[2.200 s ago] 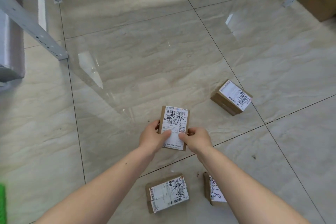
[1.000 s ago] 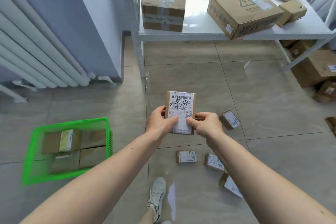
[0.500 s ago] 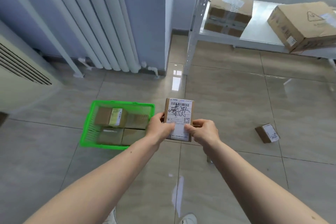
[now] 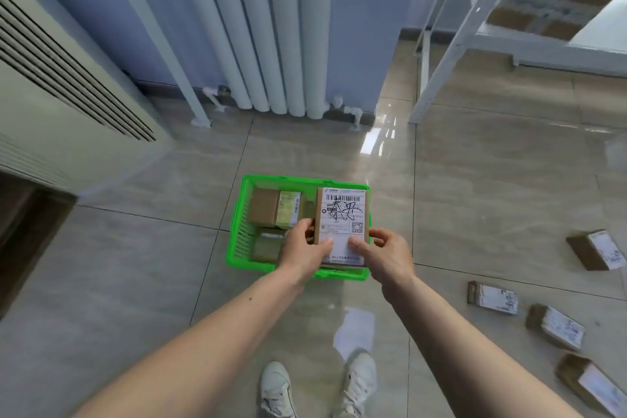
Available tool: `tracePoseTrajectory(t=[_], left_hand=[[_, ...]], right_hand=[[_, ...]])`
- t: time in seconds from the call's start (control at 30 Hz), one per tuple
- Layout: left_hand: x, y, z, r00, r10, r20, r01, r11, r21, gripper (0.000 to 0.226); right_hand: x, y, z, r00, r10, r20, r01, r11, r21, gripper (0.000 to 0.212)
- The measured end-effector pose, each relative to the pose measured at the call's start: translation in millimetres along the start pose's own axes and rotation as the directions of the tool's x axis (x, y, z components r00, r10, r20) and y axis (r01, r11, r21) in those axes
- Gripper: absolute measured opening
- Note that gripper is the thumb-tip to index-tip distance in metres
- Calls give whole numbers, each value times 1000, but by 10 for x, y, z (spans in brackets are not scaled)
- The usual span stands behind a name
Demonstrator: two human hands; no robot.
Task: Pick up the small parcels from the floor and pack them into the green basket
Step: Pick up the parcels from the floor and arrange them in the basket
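At frame centre, a flat brown parcel (image 4: 341, 226) with a white scribbled label is pinched by left hand (image 4: 303, 253) and right hand (image 4: 385, 256), fingers curled round its lower edges, above the green basket (image 4: 237, 241) of boxes. Four loose parcels (image 4: 493, 298) lie lower right on the floor.

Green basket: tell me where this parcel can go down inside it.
In the green basket, the left half is crowded: a labelled box at the back, another parcel in front. The right half lies hidden behind the held parcel, gripped by left hand and right hand.
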State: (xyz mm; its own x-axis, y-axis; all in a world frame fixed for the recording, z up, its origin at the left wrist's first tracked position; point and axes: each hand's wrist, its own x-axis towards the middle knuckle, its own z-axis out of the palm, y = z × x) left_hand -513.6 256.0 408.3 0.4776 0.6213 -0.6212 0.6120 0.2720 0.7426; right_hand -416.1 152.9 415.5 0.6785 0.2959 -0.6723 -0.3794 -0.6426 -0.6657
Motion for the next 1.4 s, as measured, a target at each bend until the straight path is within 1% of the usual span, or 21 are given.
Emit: tracePoseTrajectory(t=[0.07, 0.13, 0.2, 0.3, 0.4, 0.5, 0.57, 0.67, 0.73, 0.8, 0.83, 0.9, 0.97, 1.0, 1.03, 1.13, 1.17, 1.27, 1.3, 1.37, 1.4], left_hand=[[213, -192, -29, 1000, 14, -22, -13, 999, 45, 36], [452, -361, -26, 1000, 16, -26, -15, 998, 62, 33], [726, -528, 9, 1000, 19, -13, -18, 998, 59, 32], [1143, -803, 114, 999, 6, -38, -5, 1000, 30, 52], [1594, -1169, 240, 997, -11, -71, 16, 998, 65, 44], [2045, -1518, 340, 999, 10, -52, -1, 986, 169, 37], [2326, -1728, 377, 998, 33, -54, -17, 963, 269, 32], [2774, -2011, 402, 990, 103, -96, -56, 914, 401, 34], [3052, -2167, 418, 982, 140, -126, -54, 850, 523, 39], [3278, -2277, 435, 967, 184, -179, -37, 790, 612, 40], [3368, -2323, 449, 957, 211, -198, -37, 768, 639, 40], [3526, -2424, 484, 943, 259, -210, -55, 743, 667, 42], [3636, -2523, 518, 937, 291, -195, -81, 722, 688, 52], [3667, -2564, 530, 930, 311, -195, -92, 712, 696, 59], [3685, -2591, 536, 919, 335, -206, -98, 702, 705, 63], [3694, -2595, 537, 905, 356, -234, -95, 705, 703, 63], [3685, -2574, 531, 909, 347, -230, -95, 712, 696, 63], [3585, -2446, 462, 920, 321, -226, -90, 733, 675, 67], [3522, -2379, 428, 921, 312, -235, -80, 740, 668, 66], [3347, -2198, 358, 922, 289, -256, -56, 756, 652, 61], [3240, -2083, 324, 924, 279, -263, -45, 761, 647, 56]], right_hand=[[167, 85, 184, 999, 33, 24, -34, 999, 34, 34], [396, 185, 354, 998, 52, 34, -52, 998, 21, 28], [677, 319, 512, 999, 48, 26, -48, 999, 0, 30], [1122, 520, 691, 999, 41, -3, -41, 999, -24, 33], [1571, 794, 909, 998, 61, 8, -61, 998, -20, 26], [2075, 1093, 1146, 997, 75, -1, -75, 997, -30, 23], [2425, 1266, 1340, 998, 68, -4, -68, 997, -37, 23], [2925, 1486, 1625, 998, 66, 14, -66, 998, -22, 24], [3246, 1634, 1775, 998, 54, 14, -53, 998, -37, 27], [3555, 1774, 1907, 999, 44, 22, -43, 998, -36, 25], [3711, 1845, 1967, 999, 39, 23, -38, 999, -36, 26], [3934, 1927, 2058, 999, 35, 24, -34, 998, -50, 34], [4197, 2051, 2116, 999, 36, 28, -34, 998, -55, 45], [4215, 2028, 2116, 999, 37, 24, -35, 997, -65, 46], [4179, 1962, 2106, 999, 38, 24, -36, 997, -71, 42], [4082, 1807, 2063, 999, 24, 31, -21, 995, -96, 11], [4061, 1787, 2047, 999, 13, 47, -7, 992, -129, 12], [3922, 1722, 1977, 997, 18, 72, 1, 965, -261, 55], [3847, 1682, 1920, 997, 21, 69, 0, 956, -293, 63], [3616, 1529, 1755, 998, 31, 57, -11, 945, -327, 69], [3474, 1433, 1658, 999, 29, 46, -12, 945, -326, 68]])
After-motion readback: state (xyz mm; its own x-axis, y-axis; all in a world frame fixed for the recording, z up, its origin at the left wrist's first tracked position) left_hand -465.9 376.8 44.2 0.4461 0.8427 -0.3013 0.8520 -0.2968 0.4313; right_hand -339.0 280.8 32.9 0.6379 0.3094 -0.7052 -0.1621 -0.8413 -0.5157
